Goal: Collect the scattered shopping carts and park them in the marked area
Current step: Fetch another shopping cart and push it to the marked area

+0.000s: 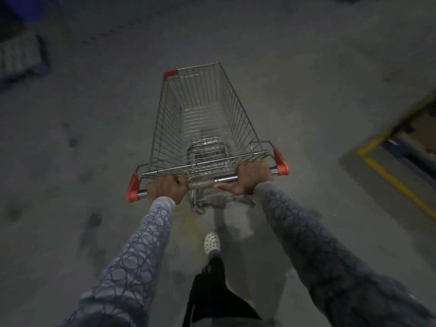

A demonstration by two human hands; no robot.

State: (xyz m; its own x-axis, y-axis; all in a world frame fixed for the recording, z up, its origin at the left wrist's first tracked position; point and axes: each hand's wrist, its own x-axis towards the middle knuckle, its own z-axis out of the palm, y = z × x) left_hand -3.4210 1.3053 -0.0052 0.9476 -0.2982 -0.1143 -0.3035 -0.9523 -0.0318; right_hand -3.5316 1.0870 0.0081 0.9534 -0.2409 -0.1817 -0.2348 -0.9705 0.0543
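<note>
Both arms reach out straight from the lower edge of the frame, in grey sleeves with a dark looping pattern. The left hand point(166, 188) is knuckles-up, its fingers curled tight round the handle bar point(224, 179) just inside the red end cap point(133, 187) at the left. The right hand point(252, 179) holds the same bar near the right end, fingers hooked over the top and the thumb stretched out sideways along the bar's near side, towards the middle of the frame.

The shopping cart point(200, 109) stands in the centre of the frame on the grey concrete floor point(82, 149), its wire basket pointing away towards the top and narrowing to a red corner piece point(171, 73). Its folding child seat lies against the near end of the basket.

A pale band in the middle of the handle is too blurred to read, and I can make out no lettering elsewhere on the cart.

Below the handle, a white perforated clog point(211, 243) steps forward under a dark trouser leg. A yellow floor line point(396, 182) runs along the right edge, well apart from the cart. A blurred pale stack point(21, 57) sits at the upper left.
</note>
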